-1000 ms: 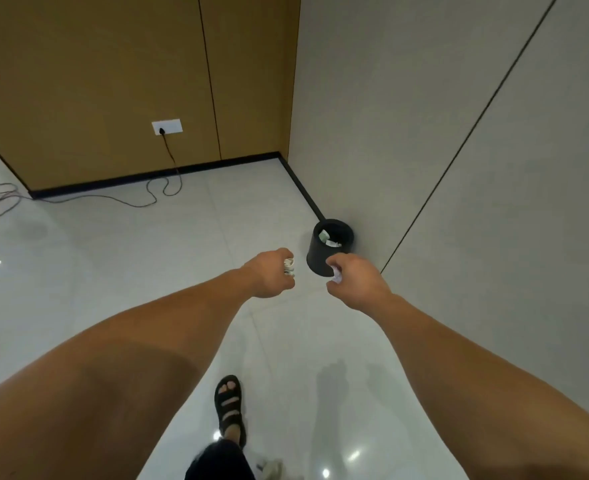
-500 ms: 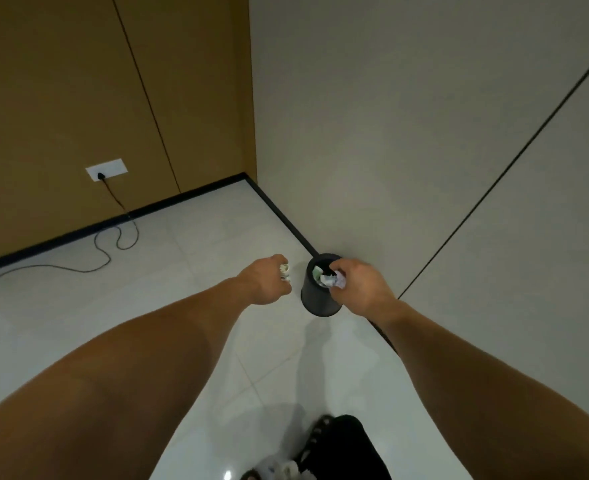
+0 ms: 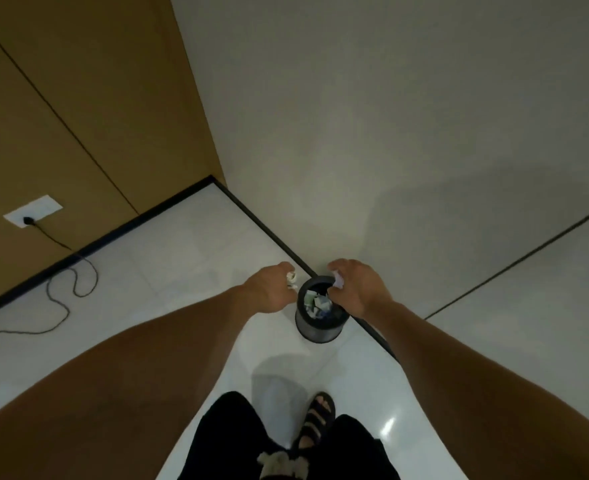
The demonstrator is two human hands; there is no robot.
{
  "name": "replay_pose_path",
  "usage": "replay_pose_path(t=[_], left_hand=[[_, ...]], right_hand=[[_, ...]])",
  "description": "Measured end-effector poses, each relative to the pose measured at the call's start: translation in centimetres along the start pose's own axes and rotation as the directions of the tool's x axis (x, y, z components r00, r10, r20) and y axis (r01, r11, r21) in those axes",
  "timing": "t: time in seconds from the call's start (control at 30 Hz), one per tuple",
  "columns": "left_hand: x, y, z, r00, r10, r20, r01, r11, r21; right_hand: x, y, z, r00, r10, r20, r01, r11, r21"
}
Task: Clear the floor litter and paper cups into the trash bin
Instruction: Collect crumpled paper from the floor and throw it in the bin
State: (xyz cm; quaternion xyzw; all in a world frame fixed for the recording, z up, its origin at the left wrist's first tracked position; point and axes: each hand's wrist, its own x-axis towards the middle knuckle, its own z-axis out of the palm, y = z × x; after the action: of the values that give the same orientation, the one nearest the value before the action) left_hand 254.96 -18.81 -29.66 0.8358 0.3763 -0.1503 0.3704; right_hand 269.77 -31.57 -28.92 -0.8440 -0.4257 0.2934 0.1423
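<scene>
A small black round trash bin (image 3: 315,328) stands on the white floor against the grey wall, with crumpled paper litter (image 3: 315,304) inside it. My right hand (image 3: 357,289) hovers over the bin's right rim and grips a crumpled pale paper scrap (image 3: 338,279). My left hand (image 3: 271,287) is just left of the bin's rim and holds a crumpled white paper wad (image 3: 291,277) in curled fingers.
The grey wall with a black baseboard (image 3: 262,221) runs behind the bin and meets a brown panel wall at the corner. A black cable (image 3: 62,282) trails from a white wall socket (image 3: 32,212) across the floor at left. My sandalled foot (image 3: 315,424) is below the bin.
I have stepped closer, so the bin is now nearer and seen from above. Both hands have moved forward over the bin's rim, still holding their paper scraps.
</scene>
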Motion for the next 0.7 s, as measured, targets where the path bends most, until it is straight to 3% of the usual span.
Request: replay_pose_path(t=[0.37, 0.7], left_hand=[[21.1, -0.5, 0.7, 0.95, 0.118, 0.29, -0.159, 0.98, 0.123], [38.7, -10.6, 16.6, 0.932, 0.091, 0.351, -0.159, 0.973, 0.17]], right_hand=[[13.5, 5.6, 2.9, 0.945, 0.327, -0.002, -0.326, 0.944, 0.057], [27.9, 19.5, 21.8, 0.875, 0.482, 0.04, -0.48, 0.855, 0.197]])
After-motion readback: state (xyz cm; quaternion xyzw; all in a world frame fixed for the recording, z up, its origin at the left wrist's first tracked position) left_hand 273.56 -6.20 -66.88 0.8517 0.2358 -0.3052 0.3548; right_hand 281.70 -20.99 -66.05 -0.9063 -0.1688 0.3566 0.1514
